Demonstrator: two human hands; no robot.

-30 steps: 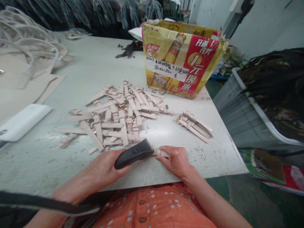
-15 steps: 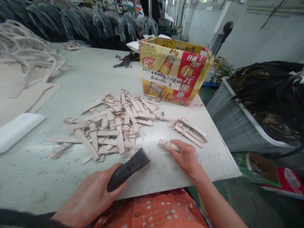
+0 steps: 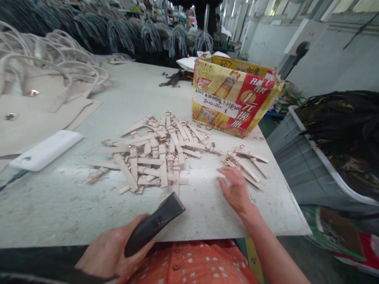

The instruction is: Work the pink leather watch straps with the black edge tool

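My left hand (image 3: 115, 246) is wrapped around a black hair clipper (image 3: 155, 223), its wide head pointing up and to the right over the table's near side. Bare of any strap, my right hand (image 3: 235, 189) has its fingers apart, just left of and below a small group of beige buckle straps (image 3: 247, 167). A larger heap of beige straps with metal buckles (image 3: 154, 154) lies loosely piled in the middle of the table. One strap (image 3: 96, 174) rests at the heap's left edge, its end wrapped in something clear.
A yellow and red cardboard box (image 3: 233, 98) stands behind the straps. On the left are a white oblong device (image 3: 47, 150) and beige bag pieces with handles (image 3: 50, 79). A grey bin (image 3: 319, 157) of dark material stands beyond the table's right edge.
My right hand has let go of a strap, which now lies with the small group at right, and its fingers have opened. My left hand still holds the clipper. The view has shifted left.
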